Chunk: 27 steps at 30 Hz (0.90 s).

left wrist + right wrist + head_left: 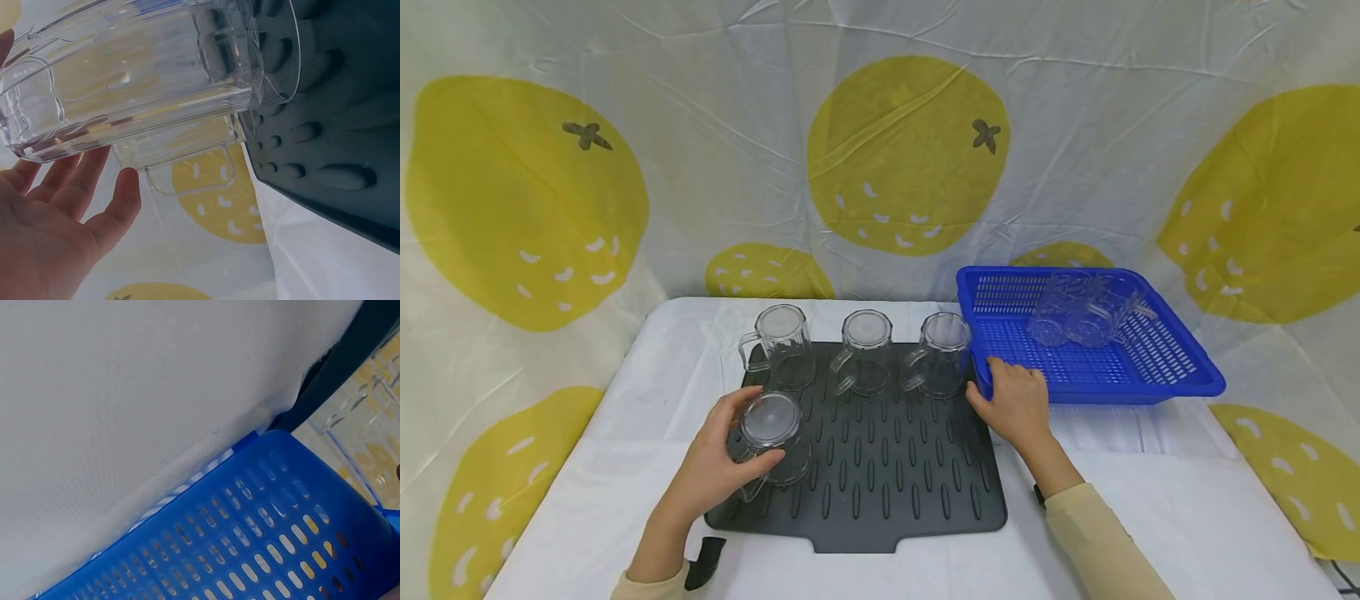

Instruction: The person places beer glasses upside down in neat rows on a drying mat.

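L hand [721, 460] curled round my 4th mug [771, 418], upside down on mat [887, 533] LHS, R hand [1018, 404] at basket [1138, 391] rim, can't tell if I'm gripping; 3 mugs [868, 358] done in back row, other mugs [1093, 321] left in basket.

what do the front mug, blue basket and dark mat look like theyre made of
Front mug: glossy glass or clear hard plastic; it is see-through with highlights. Blue basket: likely moulded plastic with a slight sheen, judging by its even slots. Dark mat: probably matte rubber or silicone, given its moulded bumps and dull surface.
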Each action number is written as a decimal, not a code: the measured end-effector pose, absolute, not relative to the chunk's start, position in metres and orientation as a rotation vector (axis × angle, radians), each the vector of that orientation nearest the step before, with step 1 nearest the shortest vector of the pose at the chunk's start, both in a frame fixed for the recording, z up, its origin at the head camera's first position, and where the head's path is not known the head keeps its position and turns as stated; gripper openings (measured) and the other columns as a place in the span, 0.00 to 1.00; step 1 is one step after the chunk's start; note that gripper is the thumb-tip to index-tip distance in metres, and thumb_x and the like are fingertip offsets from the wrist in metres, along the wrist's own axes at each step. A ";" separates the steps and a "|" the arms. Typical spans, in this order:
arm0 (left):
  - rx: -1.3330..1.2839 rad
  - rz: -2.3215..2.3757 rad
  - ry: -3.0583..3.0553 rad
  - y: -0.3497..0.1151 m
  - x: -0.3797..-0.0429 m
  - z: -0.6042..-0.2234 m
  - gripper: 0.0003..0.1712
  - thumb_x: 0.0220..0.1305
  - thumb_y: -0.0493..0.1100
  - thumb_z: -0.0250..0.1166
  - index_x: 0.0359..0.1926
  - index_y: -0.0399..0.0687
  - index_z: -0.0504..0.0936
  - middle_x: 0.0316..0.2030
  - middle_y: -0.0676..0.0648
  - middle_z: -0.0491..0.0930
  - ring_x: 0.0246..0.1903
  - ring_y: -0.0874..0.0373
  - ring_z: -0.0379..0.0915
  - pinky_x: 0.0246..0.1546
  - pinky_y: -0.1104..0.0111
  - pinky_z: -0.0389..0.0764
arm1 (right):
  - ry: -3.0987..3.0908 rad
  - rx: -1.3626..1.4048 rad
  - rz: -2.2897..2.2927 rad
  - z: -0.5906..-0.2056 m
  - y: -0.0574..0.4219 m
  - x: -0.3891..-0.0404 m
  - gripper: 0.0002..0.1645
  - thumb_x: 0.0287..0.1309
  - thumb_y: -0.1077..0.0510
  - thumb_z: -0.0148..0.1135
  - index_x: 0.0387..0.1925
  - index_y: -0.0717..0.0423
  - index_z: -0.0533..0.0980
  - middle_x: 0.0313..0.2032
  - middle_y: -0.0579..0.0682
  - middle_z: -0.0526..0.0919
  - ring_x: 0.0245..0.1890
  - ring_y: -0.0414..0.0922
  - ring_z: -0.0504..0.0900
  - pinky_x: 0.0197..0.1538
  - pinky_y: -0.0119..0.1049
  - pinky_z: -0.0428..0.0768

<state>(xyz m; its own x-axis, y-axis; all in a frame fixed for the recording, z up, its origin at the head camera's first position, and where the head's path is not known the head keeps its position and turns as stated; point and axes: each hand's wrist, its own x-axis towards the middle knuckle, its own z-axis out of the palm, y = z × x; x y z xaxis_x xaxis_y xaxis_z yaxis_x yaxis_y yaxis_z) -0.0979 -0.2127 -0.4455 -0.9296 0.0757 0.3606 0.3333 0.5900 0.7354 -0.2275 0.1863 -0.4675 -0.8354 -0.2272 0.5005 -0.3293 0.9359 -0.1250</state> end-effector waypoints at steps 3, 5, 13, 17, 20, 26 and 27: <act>-0.322 -1.247 -2.546 -0.213 -0.096 -0.449 0.49 0.48 0.43 0.79 0.70 0.50 0.63 0.61 0.45 0.69 0.56 0.48 0.68 0.56 0.45 0.69 | -2.615 0.389 0.275 -0.468 0.187 -0.227 0.32 0.53 0.44 0.64 0.49 0.68 0.77 0.40 0.66 0.84 0.38 0.62 0.81 0.42 0.56 0.73; -0.313 -1.232 -2.560 -0.213 -0.094 -0.452 0.51 0.48 0.44 0.79 0.71 0.50 0.62 0.62 0.46 0.68 0.57 0.49 0.67 0.56 0.47 0.70 | -2.620 0.388 0.269 -0.468 0.187 -0.227 0.33 0.54 0.44 0.63 0.50 0.68 0.77 0.41 0.66 0.84 0.39 0.63 0.81 0.43 0.56 0.73; -0.277 -1.196 -2.543 -0.214 -0.084 -0.461 0.60 0.46 0.44 0.80 0.76 0.61 0.53 0.68 0.46 0.63 0.64 0.48 0.62 0.59 0.47 0.68 | -2.604 0.394 0.274 -0.469 0.187 -0.228 0.32 0.54 0.45 0.63 0.50 0.68 0.77 0.40 0.66 0.84 0.38 0.62 0.81 0.42 0.56 0.73; -0.305 -1.049 -2.423 -0.210 -0.079 -0.462 0.57 0.42 0.40 0.81 0.73 0.57 0.61 0.66 0.46 0.66 0.62 0.46 0.65 0.63 0.60 0.66 | -2.597 0.396 0.272 -0.469 0.187 -0.228 0.32 0.54 0.45 0.64 0.49 0.68 0.77 0.39 0.66 0.84 0.37 0.62 0.81 0.41 0.56 0.73; -0.350 -0.938 -2.324 -0.205 -0.077 -0.462 0.52 0.40 0.36 0.80 0.69 0.50 0.68 0.64 0.43 0.69 0.60 0.44 0.67 0.62 0.77 0.60 | -2.581 0.402 0.277 -0.469 0.187 -0.228 0.31 0.53 0.46 0.64 0.48 0.69 0.78 0.39 0.66 0.84 0.37 0.62 0.81 0.41 0.55 0.73; -0.367 -0.934 -2.265 -0.202 -0.076 -0.460 0.47 0.42 0.36 0.76 0.67 0.42 0.69 0.61 0.38 0.70 0.60 0.46 0.67 0.63 0.78 0.59 | -2.563 0.410 0.287 -0.469 0.187 -0.228 0.30 0.51 0.47 0.64 0.47 0.69 0.78 0.38 0.66 0.84 0.36 0.63 0.81 0.40 0.55 0.73; -0.355 -0.946 -2.261 -0.203 -0.076 -0.460 0.48 0.41 0.36 0.77 0.67 0.42 0.68 0.61 0.38 0.70 0.59 0.48 0.67 0.62 0.79 0.59 | -2.562 0.409 0.287 -0.470 0.187 -0.227 0.30 0.50 0.47 0.64 0.47 0.69 0.77 0.38 0.66 0.84 0.36 0.63 0.81 0.39 0.56 0.73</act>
